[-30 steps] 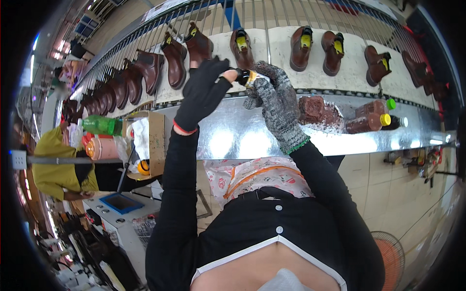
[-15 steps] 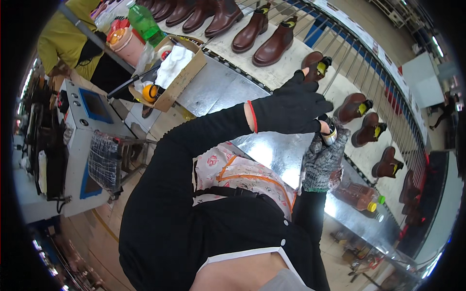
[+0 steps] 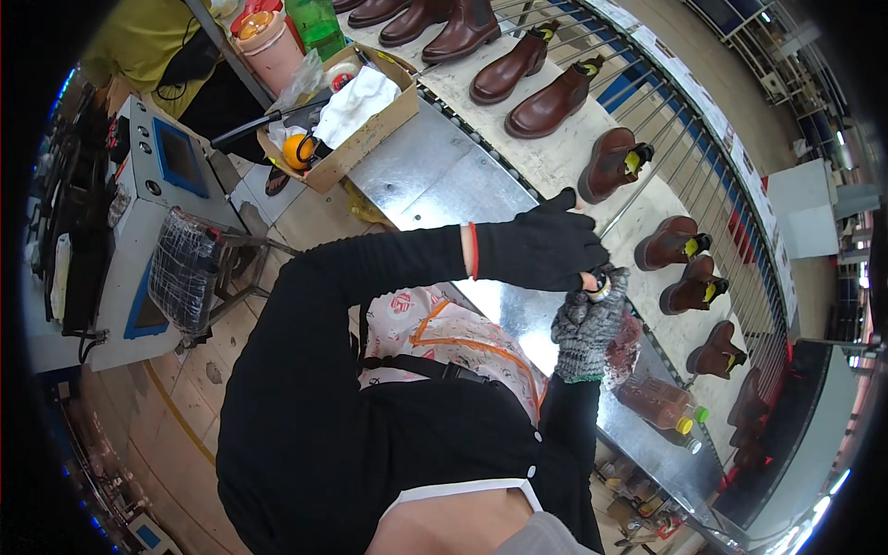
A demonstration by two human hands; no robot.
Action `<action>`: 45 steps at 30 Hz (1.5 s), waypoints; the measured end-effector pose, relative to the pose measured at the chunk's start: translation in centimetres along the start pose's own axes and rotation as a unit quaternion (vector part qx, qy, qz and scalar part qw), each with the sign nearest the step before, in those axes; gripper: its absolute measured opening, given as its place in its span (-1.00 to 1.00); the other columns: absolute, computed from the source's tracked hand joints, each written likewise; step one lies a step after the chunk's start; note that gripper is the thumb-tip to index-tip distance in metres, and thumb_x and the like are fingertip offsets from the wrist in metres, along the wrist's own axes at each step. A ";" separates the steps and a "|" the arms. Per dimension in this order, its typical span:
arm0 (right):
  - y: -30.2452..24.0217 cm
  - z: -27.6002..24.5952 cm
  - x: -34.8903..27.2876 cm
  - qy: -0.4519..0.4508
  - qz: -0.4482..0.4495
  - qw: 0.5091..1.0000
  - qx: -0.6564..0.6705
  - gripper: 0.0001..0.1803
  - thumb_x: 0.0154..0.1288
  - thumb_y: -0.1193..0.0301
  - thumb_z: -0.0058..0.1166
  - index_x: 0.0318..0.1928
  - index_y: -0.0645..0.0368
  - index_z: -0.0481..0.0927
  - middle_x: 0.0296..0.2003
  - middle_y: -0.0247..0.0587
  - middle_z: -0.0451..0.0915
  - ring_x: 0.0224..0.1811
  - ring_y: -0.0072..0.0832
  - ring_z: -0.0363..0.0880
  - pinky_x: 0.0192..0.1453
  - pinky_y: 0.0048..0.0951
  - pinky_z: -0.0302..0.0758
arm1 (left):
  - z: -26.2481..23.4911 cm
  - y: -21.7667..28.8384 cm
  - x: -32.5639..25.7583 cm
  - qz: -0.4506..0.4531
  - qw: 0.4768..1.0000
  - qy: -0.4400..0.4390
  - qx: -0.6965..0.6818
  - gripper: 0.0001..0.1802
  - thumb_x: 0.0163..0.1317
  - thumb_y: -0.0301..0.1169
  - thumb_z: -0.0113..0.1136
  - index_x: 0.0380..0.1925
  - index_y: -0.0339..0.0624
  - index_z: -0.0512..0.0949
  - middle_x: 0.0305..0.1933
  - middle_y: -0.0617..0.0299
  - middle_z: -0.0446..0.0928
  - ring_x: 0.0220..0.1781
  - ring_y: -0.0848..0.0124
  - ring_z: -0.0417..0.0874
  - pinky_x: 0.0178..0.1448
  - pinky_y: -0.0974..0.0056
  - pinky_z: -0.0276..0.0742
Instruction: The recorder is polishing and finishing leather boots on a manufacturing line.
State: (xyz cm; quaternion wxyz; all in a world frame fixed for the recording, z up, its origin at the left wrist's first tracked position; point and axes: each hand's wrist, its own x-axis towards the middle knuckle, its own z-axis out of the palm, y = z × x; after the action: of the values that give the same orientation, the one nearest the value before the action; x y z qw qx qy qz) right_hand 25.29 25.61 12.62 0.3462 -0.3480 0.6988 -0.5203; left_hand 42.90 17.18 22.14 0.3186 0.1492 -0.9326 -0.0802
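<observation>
My left hand (image 3: pixel 546 248), in a black glove with some bare fingertips, reaches across my front. Its fingers are bent down at the top of a small bottle (image 3: pixel 601 289) with a pale label and a dark top. My right hand (image 3: pixel 590 326), in a grey knitted glove, is closed round that bottle from below. The gloves hide most of it. Beside the right glove is a reddish-brown, shiny crumpled piece (image 3: pixel 624 351), whose kind I cannot tell. Nearest beyond the left hand stands a brown ankle boot (image 3: pixel 610 166) with a yellow-green lining.
Brown boots (image 3: pixel 546 102) stand in a row along a pale conveyor (image 3: pixel 638 222), beside a metal rail. On the metal worktop (image 3: pixel 435 171) are a cardboard box (image 3: pixel 370 120) and drink bottles (image 3: pixel 661 402). A wrapped stool (image 3: pixel 185 273) and another person (image 3: pixel 139 46) are at left.
Both hands have come slightly lower and left in the view, still together at the small bottle. The boots and worktop appear shifted as the view turned.
</observation>
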 end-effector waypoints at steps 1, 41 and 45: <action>0.0 0.6 -0.3 -0.009 -0.034 0.999 -0.035 -0.54 0.26 -0.08 -0.03 -0.25 0.07 0.42 -0.52 -0.29 0.38 -0.53 -0.40 0.33 -0.43 -0.41 0.28 | 0.0 0.0 -0.7 -0.012 1.000 -0.007 0.003 -0.76 0.19 -0.12 0.16 -0.34 -0.01 0.53 -0.42 0.34 0.44 -0.20 0.38 0.51 0.20 0.09 0.20; 1.0 -2.2 -7.2 -0.138 0.202 0.924 0.296 -0.64 0.41 0.17 0.06 0.07 0.10 0.52 -0.22 -0.31 0.57 -0.43 -0.60 0.55 -0.40 -0.57 0.50 | -0.8 -11.3 -8.1 -0.262 0.890 -0.090 0.362 -0.17 -0.14 -0.05 0.42 0.23 0.10 0.40 0.50 -0.06 0.03 0.56 -0.07 -0.10 0.48 -0.33 -0.26; 1.3 -3.7 -7.6 -0.124 0.205 0.932 0.270 -0.55 0.48 0.15 -0.07 0.20 0.18 0.41 -0.06 -0.13 0.61 -0.19 -0.45 0.67 -0.28 -0.53 0.56 | 2.2 -9.0 -4.9 -0.211 0.924 -0.113 0.298 -0.22 -0.13 -0.09 0.44 0.17 -0.03 0.45 0.47 -0.09 0.10 0.55 -0.07 -0.06 0.49 -0.29 -0.21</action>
State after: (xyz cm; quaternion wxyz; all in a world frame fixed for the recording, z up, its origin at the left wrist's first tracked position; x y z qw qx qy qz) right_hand 25.97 34.15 13.05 0.6104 -0.1524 0.5393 -0.5599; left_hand 47.28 10.39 15.44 0.1276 0.4204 -0.8903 0.1198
